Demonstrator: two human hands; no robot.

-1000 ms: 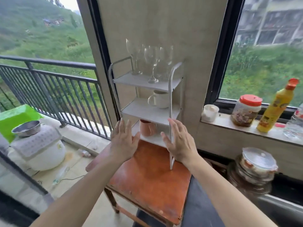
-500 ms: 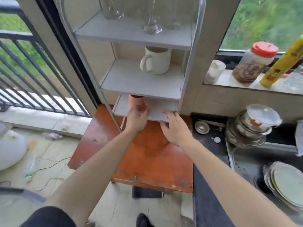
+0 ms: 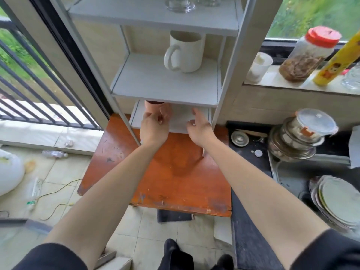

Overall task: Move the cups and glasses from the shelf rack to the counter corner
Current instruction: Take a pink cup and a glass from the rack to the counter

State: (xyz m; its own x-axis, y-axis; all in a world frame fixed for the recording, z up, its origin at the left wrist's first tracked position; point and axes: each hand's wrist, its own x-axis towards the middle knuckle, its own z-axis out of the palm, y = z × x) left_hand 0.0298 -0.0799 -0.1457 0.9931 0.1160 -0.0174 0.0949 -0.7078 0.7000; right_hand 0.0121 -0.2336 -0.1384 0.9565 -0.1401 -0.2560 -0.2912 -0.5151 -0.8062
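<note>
A white three-tier shelf rack (image 3: 163, 88) stands on an orange wooden table (image 3: 175, 178). A white mug (image 3: 184, 53) sits on the middle shelf. Only the feet of the wine glasses (image 3: 180, 3) show on the top shelf. A terracotta cup (image 3: 155, 108) stands on the bottom shelf, half hidden under the middle shelf. My left hand (image 3: 154, 127) wraps its fingers around that cup. My right hand (image 3: 198, 127) hovers over the bottom shelf beside it, fingers spread and holding nothing.
The dark counter (image 3: 251, 164) lies right of the table, with a small metal lid (image 3: 240, 138), stacked steel pots (image 3: 298, 141) and plates (image 3: 339, 201) in the sink. The sill holds a white cup (image 3: 260, 67), a red-lidded jar (image 3: 307, 55) and a yellow bottle (image 3: 339, 63).
My head has moved closer and lower, so the rack fills more of the view. My left hand has closed around the terracotta cup. My right hand has reached further onto the bottom shelf.
</note>
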